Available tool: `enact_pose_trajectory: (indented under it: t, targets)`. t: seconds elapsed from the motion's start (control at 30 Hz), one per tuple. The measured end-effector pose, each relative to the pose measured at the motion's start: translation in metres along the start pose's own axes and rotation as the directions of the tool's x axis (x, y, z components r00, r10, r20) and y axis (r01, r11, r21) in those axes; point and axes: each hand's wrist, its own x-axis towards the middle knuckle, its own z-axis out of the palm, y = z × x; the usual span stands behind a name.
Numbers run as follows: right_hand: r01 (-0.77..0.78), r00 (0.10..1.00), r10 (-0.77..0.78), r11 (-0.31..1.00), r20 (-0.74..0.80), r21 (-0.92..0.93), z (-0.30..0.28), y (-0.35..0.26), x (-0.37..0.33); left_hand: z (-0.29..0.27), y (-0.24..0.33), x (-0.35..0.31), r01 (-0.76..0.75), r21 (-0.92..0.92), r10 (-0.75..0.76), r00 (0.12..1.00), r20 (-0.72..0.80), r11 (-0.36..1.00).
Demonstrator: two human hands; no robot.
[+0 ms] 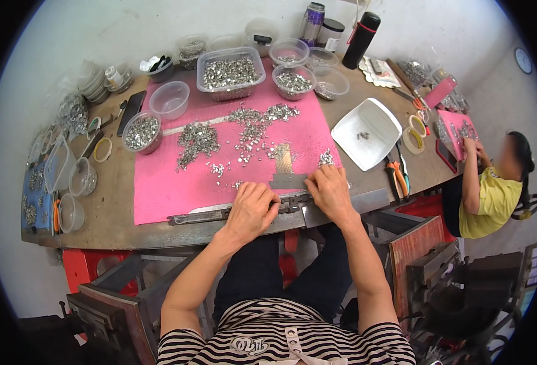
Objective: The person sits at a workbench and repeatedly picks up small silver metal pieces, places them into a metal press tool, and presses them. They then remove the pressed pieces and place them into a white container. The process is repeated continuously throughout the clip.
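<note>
Both of my hands are at the near edge of the pink mat (pixel 159 198), over a long dark metal bar with small blocks on it (pixel 290 204). My left hand (pixel 251 210) has its fingers curled and its thumb drawn in beside the bar; what it pinches, if anything, is hidden. Fingers bent and pressed together, my right hand (pixel 330 191) covers the end of a flat grey metal strip (pixel 288 181). Just beyond it lies a small pile of silvery pieces (pixel 326 158). A ribbed brass-coloured plate (pixel 284 159) lies on the mat between my hands.
Loose silvery metal pieces (pixel 198 141) are heaped on the mat. Behind them stands a filled clear tub (pixel 231 91). A white tray (pixel 367 125) holds a few pieces, near orange-handled pliers (pixel 396 176). A black flask (pixel 361 39) stands far back. At right, another person (pixel 491 194) works.
</note>
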Motion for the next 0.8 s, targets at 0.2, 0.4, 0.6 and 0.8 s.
enact_pose_trajectory:
  t: [0.2, 0.4, 0.6, 0.8]
  targets:
    - [-0.019, 1.0, 0.018, 0.985, 0.01, 0.173, -0.005, 0.008, -0.006, -0.004, 0.007, 0.0, 0.02, 0.052, -0.022, 0.999, 0.03, 0.998]
    - [0.006, 1.0, -0.007, 0.995, 0.01, 0.1, -0.004, 0.003, -0.001, 0.008, 0.012, -0.01, 0.12, 0.023, -0.119, 0.991, -0.058, 0.992]
    - [0.095, 0.995, -0.098, 0.967, 0.001, 0.235, -0.005, -0.016, 0.0, 0.018, 0.017, -0.01, 0.178, 0.067, -0.166, 0.974, -0.154, 0.982]
    - [0.192, 0.979, -0.204, 0.92, -0.002, 0.341, 0.001, -0.05, -0.003, 0.008, 0.012, -0.017, 0.205, -0.028, -0.204, 0.939, -0.278, 0.978]
